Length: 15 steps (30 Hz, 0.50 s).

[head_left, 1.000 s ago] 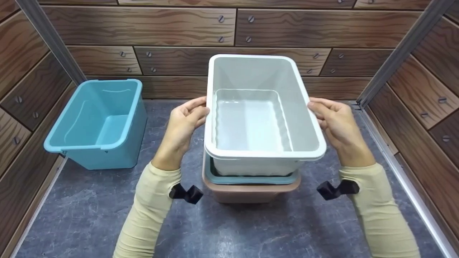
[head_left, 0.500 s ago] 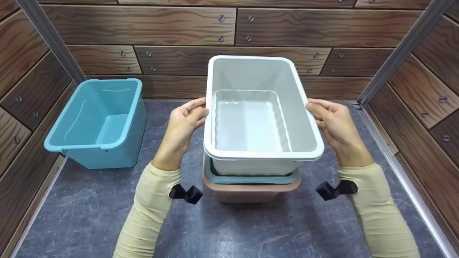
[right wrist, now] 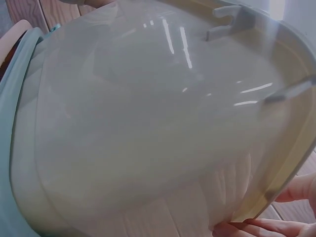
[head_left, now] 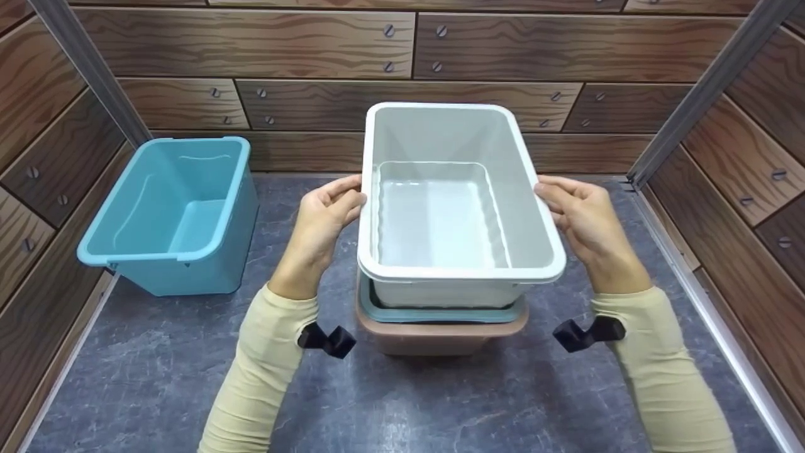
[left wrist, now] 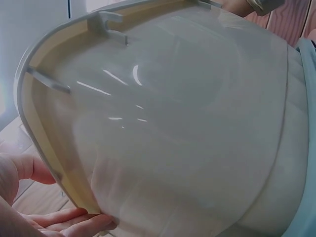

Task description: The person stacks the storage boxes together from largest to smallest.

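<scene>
A light grey plastic bin [head_left: 462,274] with a white rim is held upright over a stack, its long sides running away from me. My left hand [head_left: 317,226] pinches the left rim, and my right hand [head_left: 590,223] grips the right rim at about the same height. In both wrist views the fingers curl under the lip of the bin's glossy outer wall [left wrist: 187,108]. Its base sits inside the mouth of a blue-grey bin [head_left: 440,314], which is nested in a brown bin [head_left: 434,343]. Most of those two lower bins is hidden beneath the grey one.
On the left of the dark marbled surface [head_left: 402,402] stands a turquoise bin [head_left: 182,275], upright and with nothing inside. Wood-patterned walls [head_left: 314,47] enclose the back and sides, with metal posts [head_left: 94,69] at the corners.
The grey bin has come down slightly toward the stack, its far rim lower in view. My right hand has shifted a little left with it; the left hand has barely moved.
</scene>
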Each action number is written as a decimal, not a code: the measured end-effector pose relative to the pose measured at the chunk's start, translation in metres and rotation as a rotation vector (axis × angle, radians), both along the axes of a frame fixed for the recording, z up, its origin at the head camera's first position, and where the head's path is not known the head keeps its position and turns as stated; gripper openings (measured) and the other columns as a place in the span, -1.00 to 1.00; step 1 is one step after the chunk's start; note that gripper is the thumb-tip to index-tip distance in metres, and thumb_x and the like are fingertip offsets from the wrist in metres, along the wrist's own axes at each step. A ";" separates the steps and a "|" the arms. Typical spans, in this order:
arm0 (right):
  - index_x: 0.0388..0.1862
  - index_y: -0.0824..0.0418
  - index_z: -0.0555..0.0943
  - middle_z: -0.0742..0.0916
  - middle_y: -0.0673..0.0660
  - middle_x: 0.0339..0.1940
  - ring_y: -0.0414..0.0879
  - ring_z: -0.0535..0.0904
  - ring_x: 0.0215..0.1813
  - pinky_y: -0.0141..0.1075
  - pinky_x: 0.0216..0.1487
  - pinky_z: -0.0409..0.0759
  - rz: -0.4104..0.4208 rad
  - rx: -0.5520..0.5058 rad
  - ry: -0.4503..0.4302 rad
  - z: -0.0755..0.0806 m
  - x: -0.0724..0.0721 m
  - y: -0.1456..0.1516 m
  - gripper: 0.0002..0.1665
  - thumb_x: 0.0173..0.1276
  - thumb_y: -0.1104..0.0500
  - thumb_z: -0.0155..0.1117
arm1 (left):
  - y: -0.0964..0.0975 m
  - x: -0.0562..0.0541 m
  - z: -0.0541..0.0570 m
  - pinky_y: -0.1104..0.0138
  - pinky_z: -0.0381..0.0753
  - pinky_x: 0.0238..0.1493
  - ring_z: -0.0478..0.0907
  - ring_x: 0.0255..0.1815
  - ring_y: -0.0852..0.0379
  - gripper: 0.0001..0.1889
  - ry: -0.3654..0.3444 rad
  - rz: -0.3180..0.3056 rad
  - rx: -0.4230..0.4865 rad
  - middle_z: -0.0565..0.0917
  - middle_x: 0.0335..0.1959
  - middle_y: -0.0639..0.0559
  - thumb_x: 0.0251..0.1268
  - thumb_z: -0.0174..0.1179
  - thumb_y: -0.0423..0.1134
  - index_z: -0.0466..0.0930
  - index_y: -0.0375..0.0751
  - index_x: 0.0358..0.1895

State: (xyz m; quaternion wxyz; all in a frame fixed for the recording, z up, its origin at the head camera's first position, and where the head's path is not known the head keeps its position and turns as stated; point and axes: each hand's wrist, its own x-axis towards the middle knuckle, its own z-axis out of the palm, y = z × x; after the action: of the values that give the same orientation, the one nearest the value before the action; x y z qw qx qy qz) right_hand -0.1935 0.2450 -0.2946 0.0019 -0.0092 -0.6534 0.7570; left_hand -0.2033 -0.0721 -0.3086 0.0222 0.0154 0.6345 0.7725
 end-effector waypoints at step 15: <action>-0.36 0.03 0.73 0.81 -0.06 -0.40 -0.26 0.75 -0.31 -0.48 -0.25 0.71 0.011 -0.010 -0.021 -0.004 -0.002 -0.001 -0.79 0.35 0.28 0.22 | -0.001 -0.002 -0.006 0.31 0.55 0.28 0.50 0.27 -0.12 -0.51 -0.010 -0.018 -0.006 0.48 0.26 -0.40 0.26 0.00 -0.44 0.35 -0.55 0.28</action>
State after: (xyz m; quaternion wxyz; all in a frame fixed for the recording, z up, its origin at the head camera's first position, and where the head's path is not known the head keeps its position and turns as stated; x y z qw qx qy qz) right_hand -0.1953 0.2444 -0.2989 -0.0091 -0.0134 -0.6494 0.7603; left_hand -0.2055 -0.0735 -0.3144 0.0324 0.0173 0.6365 0.7704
